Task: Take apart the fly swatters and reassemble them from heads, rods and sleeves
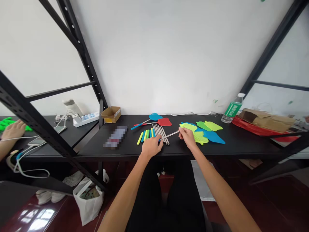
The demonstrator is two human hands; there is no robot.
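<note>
My left hand [151, 146] is closed near the table's front edge, pinching the near end of a thin metal rod [171, 135] that has a bit of blue at that end. My right hand [187, 136] pinches the rod's far end, beside a yellow-green swatter head [188, 127]. Just behind my left hand lie a row of metal rods [159, 130] and several coloured handle grips [145, 135] in yellow, green and blue. To the right of my right hand sits a pile of green, yellow and blue swatter heads [209, 132]. All rest on a black table [96, 141].
Two assembled swatters, blue [149, 119] and red [159, 122], lie further back. A small cardboard box [111, 114], a power strip [85, 119], a water bottle [232, 109] and a red tray with brown paper [263, 124] are on the table. Another person's hand [13, 130] is at far left. A white bag [88, 196] stands below.
</note>
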